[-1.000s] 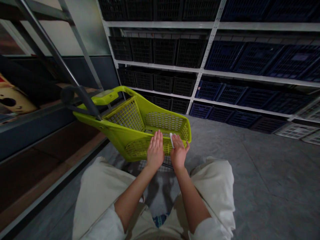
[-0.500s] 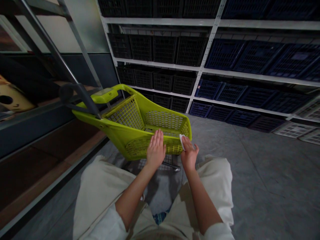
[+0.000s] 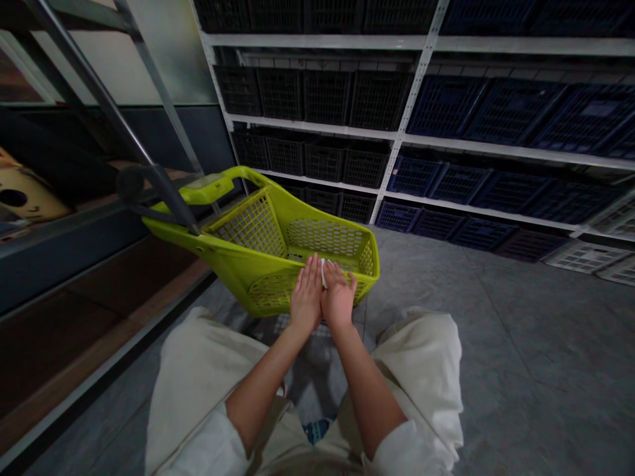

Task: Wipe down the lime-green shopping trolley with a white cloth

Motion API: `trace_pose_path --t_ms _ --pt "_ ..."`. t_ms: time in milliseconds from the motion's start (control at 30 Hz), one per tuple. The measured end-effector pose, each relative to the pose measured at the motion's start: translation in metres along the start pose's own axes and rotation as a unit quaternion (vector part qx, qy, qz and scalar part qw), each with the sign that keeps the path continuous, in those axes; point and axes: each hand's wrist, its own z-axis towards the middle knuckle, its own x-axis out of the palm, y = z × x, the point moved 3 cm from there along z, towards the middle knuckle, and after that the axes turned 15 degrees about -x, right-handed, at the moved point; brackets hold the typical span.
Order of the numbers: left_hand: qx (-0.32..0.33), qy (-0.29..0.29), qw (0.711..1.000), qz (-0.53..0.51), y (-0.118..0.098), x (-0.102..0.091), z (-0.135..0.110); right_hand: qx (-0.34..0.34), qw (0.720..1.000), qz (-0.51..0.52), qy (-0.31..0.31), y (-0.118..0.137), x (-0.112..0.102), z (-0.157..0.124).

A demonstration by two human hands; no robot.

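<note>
A lime-green plastic shopping basket on wheels (image 3: 258, 248) stands tilted on the floor in front of me. My left hand (image 3: 306, 299) lies flat against its near wall with the fingers stretched out. My right hand (image 3: 338, 296) presses a small white cloth (image 3: 323, 271) against the same wall, right beside the left hand. Only a sliver of the cloth shows between the two hands.
White metal shelving (image 3: 397, 142) with several black and blue crates fills the back wall. A low dark shelf unit (image 3: 74, 264) runs along the left, with a slanted metal bar (image 3: 124, 125) and the basket's dark handle (image 3: 136, 185). My knees in light trousers (image 3: 198, 377) frame the grey floor (image 3: 520, 344).
My right hand with the cloth has slid left along the basket's near wall, from its right corner to right beside my left hand. The left hand has stayed put.
</note>
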Motion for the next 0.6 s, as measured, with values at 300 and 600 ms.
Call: trace_pose_path --t_ms 300,600 --pt "0.012 0.004 1.0 -0.002 -0.002 -0.007 -0.001 0.048 0.995 -0.026 -0.088 -0.071 -0.022 -0.042" --pt "0.016 0.015 1.0 0.004 -0.003 -0.006 0.0 0.093 0.988 -0.017 -0.12 -0.069 -0.02 -0.04"
